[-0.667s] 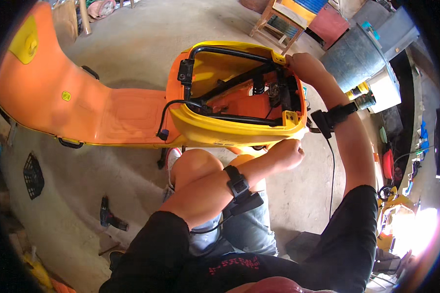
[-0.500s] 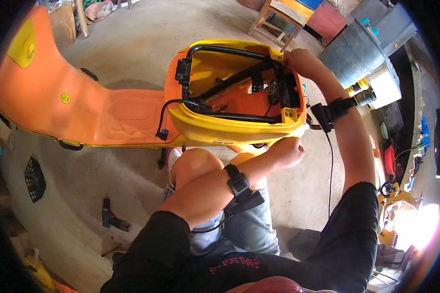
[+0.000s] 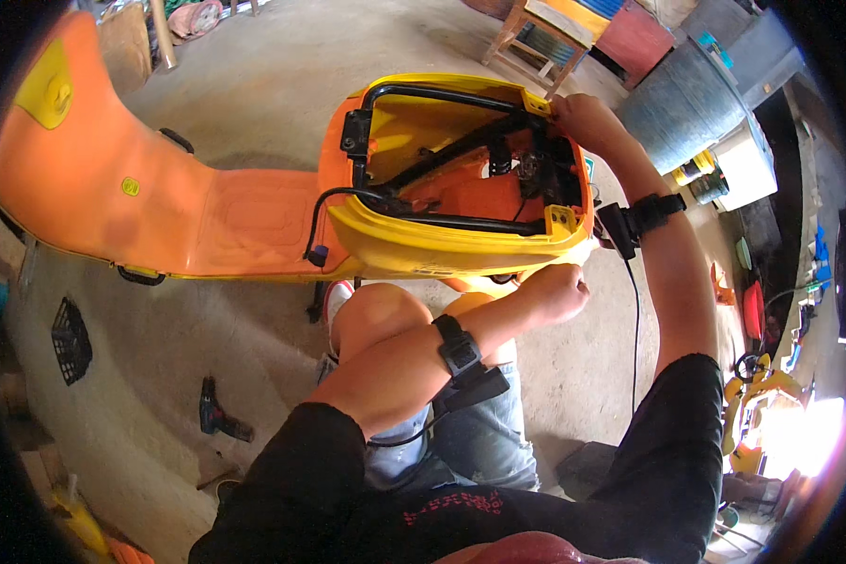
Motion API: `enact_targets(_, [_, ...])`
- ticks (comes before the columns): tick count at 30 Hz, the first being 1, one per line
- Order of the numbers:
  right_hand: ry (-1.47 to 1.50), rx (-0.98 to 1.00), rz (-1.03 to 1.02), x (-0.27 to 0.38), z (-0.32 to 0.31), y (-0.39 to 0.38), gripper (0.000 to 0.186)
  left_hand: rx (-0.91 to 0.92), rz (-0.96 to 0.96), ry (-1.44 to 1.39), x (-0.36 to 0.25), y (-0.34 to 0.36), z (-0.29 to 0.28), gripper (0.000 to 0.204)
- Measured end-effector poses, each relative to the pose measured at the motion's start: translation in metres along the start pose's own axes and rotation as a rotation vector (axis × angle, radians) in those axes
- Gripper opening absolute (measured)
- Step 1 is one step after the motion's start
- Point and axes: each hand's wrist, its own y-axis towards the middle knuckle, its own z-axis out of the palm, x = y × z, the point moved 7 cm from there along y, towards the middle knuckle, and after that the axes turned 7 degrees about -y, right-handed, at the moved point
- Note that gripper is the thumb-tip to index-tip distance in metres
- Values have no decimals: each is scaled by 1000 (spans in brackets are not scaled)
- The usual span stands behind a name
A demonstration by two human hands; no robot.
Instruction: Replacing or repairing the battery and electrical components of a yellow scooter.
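Note:
An orange and yellow scooter body stretches across in front of me, its seat opening uncovered and a black metal frame showing inside. At its rear near side, my left hand is closed, palm side turned away; whatever its fingers hold is hidden. My right hand reaches round to the far rear corner, its curled fingers against the yellow rim. What those fingers grip cannot be made out. A black cable with a plug hangs over the body's near side.
A cordless drill and a black plastic crate lie on the floor at left. Far right stand a large grey tub and a white container. A wooden stool stands at the back.
The view has shifted slightly. Both hands keep nearly the same places and closed shapes at the scooter's rear.

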Motion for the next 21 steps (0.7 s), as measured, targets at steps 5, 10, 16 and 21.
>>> enact_targets(5, [-42,-70,123,11,0,9,22,-55,6,41,16,3,2,27])
enact_targets(10, [39,-32,385,-9,23,-10,28,-4,-14,17,7,0,10,28])
enact_targets(16, [-276,-37,239,5,29,-7,36,20,-128,11,20,0,14,30])
enact_targets(21, [-212,38,249,4,40,8,41,-1,-234,-37,17,-13,-9,30])
